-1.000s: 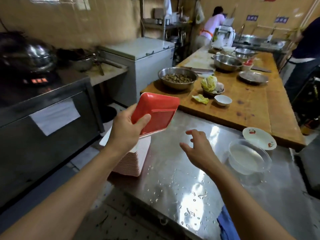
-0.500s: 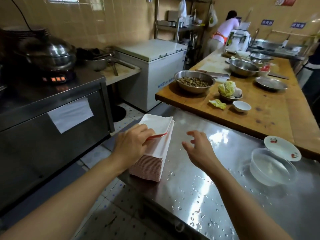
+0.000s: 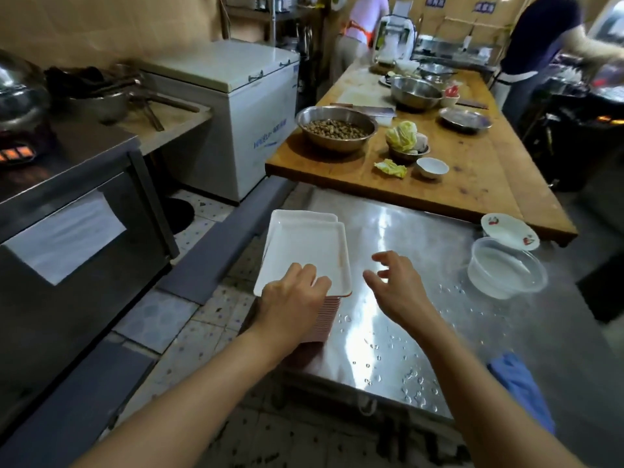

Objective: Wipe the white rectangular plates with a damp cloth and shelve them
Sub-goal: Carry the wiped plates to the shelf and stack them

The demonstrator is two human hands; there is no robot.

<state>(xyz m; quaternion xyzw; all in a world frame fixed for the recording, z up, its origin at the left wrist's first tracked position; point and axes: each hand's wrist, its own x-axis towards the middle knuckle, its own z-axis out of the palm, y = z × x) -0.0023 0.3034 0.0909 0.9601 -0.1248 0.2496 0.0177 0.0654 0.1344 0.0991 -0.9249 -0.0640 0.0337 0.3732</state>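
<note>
Wet steel table [image 3: 388, 231]: plate stack [image 3: 305, 251], tub [image 3: 506, 268], cloth [image 3: 521, 386].

1. The white chest freezer [image 3: 236, 130] has blue lettering [image 3: 270, 140] on its front, but it is too blurred to read.
2. Two dark blue signs [image 3: 435, 1] [image 3: 483, 6] hang on the back wall; they carry light characters that are too small to make out.
3. No other text, number or brand can be read.
</note>
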